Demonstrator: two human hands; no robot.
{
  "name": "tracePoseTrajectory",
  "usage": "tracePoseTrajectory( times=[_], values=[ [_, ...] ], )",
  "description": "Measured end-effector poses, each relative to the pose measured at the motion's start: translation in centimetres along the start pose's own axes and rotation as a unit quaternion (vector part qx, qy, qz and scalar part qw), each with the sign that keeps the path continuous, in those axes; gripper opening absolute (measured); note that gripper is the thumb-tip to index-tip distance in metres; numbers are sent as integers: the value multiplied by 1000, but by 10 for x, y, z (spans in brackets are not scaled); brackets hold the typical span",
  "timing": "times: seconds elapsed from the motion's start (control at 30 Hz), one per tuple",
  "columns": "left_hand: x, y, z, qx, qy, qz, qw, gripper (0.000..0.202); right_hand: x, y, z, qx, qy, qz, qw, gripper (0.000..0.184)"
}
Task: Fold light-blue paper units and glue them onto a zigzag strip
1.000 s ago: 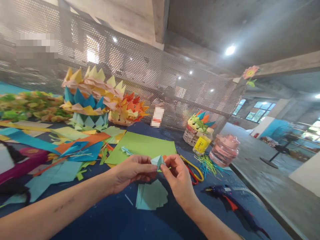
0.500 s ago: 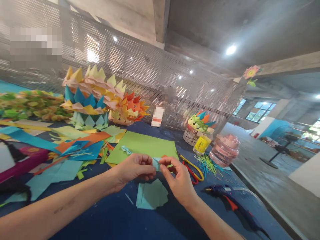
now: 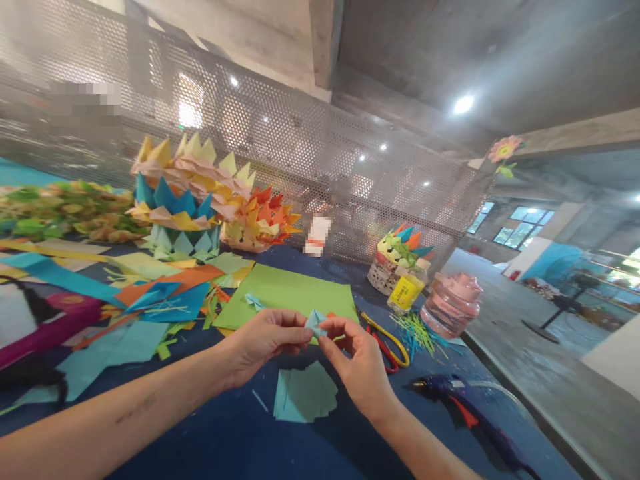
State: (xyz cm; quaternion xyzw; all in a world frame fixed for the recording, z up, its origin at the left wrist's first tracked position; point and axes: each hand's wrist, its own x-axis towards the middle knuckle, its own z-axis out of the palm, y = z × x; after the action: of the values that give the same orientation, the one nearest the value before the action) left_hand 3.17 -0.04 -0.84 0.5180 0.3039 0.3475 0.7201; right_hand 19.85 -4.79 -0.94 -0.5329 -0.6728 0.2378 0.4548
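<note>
A small light-blue piece of folded paper (image 3: 315, 321) is pinched between my two hands, its top showing a pointed peak. My left hand (image 3: 267, 343) grips its left edge with thumb and fingers. On the opposite edge, my right hand (image 3: 353, 353) pinches it the same way. Just below them lies a stack of light-blue paper pieces (image 3: 305, 393) on the dark blue table. Behind my hands is a green sheet (image 3: 295, 287), with a small folded blue paper piece (image 3: 253, 302) resting on it.
Red-and-yellow-handled scissors (image 3: 390, 343), a glue gun (image 3: 467, 413), a glue bottle (image 3: 407, 290) and a pink bottle (image 3: 451, 305) stand or lie to the right. Paper strips (image 3: 165, 287) and folded paper crowns (image 3: 177, 193) fill the left. A mesh partition (image 3: 280, 133) runs behind.
The blue paper between my hands has gone from a flatter piece to a folded, peaked shape. My hands stay in nearly the same place.
</note>
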Motion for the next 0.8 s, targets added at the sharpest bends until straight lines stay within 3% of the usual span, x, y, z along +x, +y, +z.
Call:
tracePoseTrajectory(
  times=[0.23, 0.47, 0.8],
  values=[
    [2, -4, 0, 40, 20, 8, 999, 18, 0, -2, -1, -75, 15, -80, 994, 4],
    [1, -4, 2, 50, 11, 7, 999, 22, 0, -3, -1, -39, 17, -13, 999, 11],
    [3, -6, 3, 115, 25, 61, 991, 26, 0, -2, 0, -54, 11, -55, 997, 8]
  ],
)
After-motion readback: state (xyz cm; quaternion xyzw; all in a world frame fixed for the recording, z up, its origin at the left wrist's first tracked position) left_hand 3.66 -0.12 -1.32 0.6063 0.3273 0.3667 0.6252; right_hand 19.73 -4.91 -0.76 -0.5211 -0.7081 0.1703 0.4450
